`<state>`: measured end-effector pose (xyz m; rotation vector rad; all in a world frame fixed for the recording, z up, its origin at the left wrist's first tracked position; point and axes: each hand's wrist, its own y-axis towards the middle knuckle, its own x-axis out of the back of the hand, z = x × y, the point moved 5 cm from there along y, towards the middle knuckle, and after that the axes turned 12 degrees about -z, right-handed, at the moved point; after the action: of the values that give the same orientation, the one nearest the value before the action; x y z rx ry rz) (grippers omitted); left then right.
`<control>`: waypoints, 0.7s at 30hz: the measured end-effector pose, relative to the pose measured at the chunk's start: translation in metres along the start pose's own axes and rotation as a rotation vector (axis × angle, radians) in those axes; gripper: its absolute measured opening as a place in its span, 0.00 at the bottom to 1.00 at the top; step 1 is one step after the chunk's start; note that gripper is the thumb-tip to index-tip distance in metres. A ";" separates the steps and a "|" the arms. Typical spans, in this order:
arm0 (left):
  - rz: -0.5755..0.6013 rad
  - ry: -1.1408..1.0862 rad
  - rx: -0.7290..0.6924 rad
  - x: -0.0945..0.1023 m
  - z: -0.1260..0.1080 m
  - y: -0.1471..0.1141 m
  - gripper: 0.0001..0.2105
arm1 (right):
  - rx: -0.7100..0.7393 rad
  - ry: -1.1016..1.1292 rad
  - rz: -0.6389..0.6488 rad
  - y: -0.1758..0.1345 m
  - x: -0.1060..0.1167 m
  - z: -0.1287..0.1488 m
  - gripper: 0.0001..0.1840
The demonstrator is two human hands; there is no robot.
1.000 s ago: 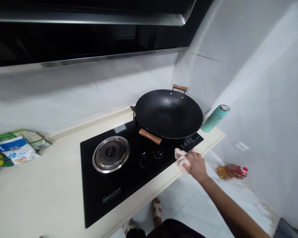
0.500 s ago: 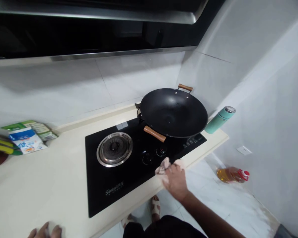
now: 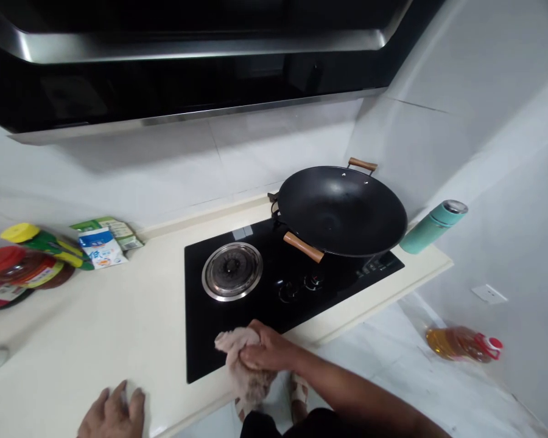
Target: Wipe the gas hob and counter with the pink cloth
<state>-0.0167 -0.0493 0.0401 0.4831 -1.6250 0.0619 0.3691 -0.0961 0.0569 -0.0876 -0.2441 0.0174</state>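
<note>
My right hand [image 3: 267,350] is closed around a pale pinkish cloth [image 3: 242,359] at the front edge of the black glass gas stove [image 3: 205,334]. Part of the cloth hangs over the counter's edge and its lower end looks stained. My left hand [image 3: 114,413] rests on the cream countertop [image 3: 95,340] left of the stove, fingers apart and holding nothing. A black wok [image 3: 342,210] with wooden handles sits on the right burner. The left burner [image 3: 232,271] is uncovered, and two control knobs [image 3: 313,280] lie between the burners.
A green thermos [image 3: 432,228] stands at the counter's right end. Sauce bottles [image 3: 27,267] and seasoning packets [image 3: 103,246] are at the back left. On the floor to the right is an oil bottle [image 3: 461,344]. A black range hood [image 3: 187,91] overhangs the stove.
My right hand has moved the cloth left along the stove's front edge. The view has shifted left, showing more of my left hand and the sauce bottles.
</note>
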 end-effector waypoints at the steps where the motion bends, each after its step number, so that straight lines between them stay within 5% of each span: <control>1: 0.001 -0.003 0.001 0.000 0.000 0.000 0.36 | -0.039 0.058 0.036 0.010 0.008 0.002 0.14; 5: -0.005 -0.016 -0.005 0.000 0.001 -0.002 0.35 | 0.010 -0.135 -0.214 0.041 0.065 0.010 0.18; 8: -0.017 -0.029 -0.017 0.000 0.002 -0.004 0.34 | 0.123 -0.249 -0.416 0.036 0.092 0.016 0.25; 11: -0.029 -0.021 -0.026 0.000 0.003 -0.006 0.35 | 0.278 -0.434 -0.430 0.011 0.083 0.021 0.29; 15: -0.037 -0.016 -0.031 -0.001 0.003 -0.007 0.35 | 0.213 -0.756 -0.118 -0.010 0.037 0.004 0.37; 21: -0.042 -0.030 -0.022 -0.003 0.006 -0.005 0.33 | 0.155 -0.847 -0.049 0.020 0.025 0.004 0.27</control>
<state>-0.0201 -0.0549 0.0355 0.5034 -1.6430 0.0050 0.3920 -0.0752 0.0655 0.0869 -1.0897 0.0244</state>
